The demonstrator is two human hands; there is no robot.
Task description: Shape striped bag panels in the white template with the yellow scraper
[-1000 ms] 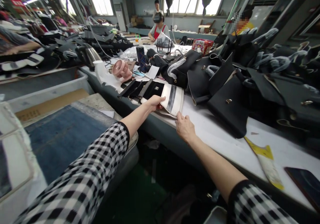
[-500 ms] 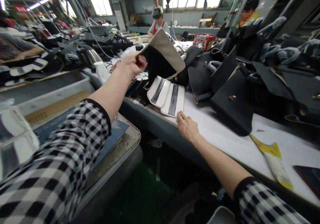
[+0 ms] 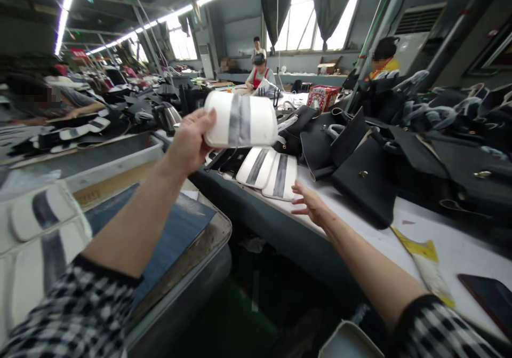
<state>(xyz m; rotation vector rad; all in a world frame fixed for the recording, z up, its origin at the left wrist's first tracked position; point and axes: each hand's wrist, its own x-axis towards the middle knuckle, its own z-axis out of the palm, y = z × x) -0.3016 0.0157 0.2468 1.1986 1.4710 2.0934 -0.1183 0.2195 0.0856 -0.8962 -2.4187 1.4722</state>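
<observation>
My left hand (image 3: 191, 140) is raised above the table edge and grips a white leather panel with a grey stripe (image 3: 241, 126) by its left end. Below it, two more white striped panels (image 3: 267, 171) lie on the long white table (image 3: 416, 224). My right hand (image 3: 310, 203) hovers just over the table edge beside those panels, fingers spread and holding nothing. Both sleeves are black-and-white check.
Black handbags and bag parts (image 3: 368, 171) are piled along the table to the right. A blue-topped work surface (image 3: 176, 230) sits at lower left with more striped panels (image 3: 36, 230) beside it. A dark phone (image 3: 486, 291) and yellow paper (image 3: 424, 262) lie at right. Other people work farther off.
My left hand lifted a striped panel off the stack and turned it so its white striped face shows. My right hand rose off the table and opened its fingers.
</observation>
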